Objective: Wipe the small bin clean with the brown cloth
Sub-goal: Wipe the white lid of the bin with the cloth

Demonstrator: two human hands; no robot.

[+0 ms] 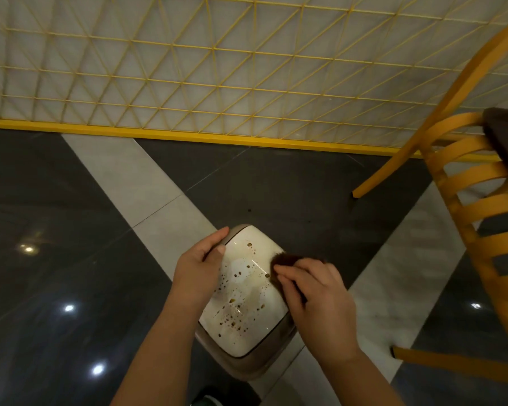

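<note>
I see my right hand (317, 300) curled around the brown cloth (282, 260), pressing it on the small bin (244, 297) at its 2 o'clock edge. My left hand (200, 265) grips the bin's rim at 10 o'clock. The bin stands on the floor (71, 230) between both hands, long side running from 11 to 5 o'clock. Brown spots (235, 317) cover its white lid toward 6 o'clock. I cannot see inside it.

Below me lies a glossy dark grey tiled floor (56, 230) crossed by pale grey tile bands (135, 183), catching ceiling light reflections (69, 308). Ahead stands a yellow wire lattice partition (217, 68). At my right, a yellow slatted wooden chair (481, 218).
</note>
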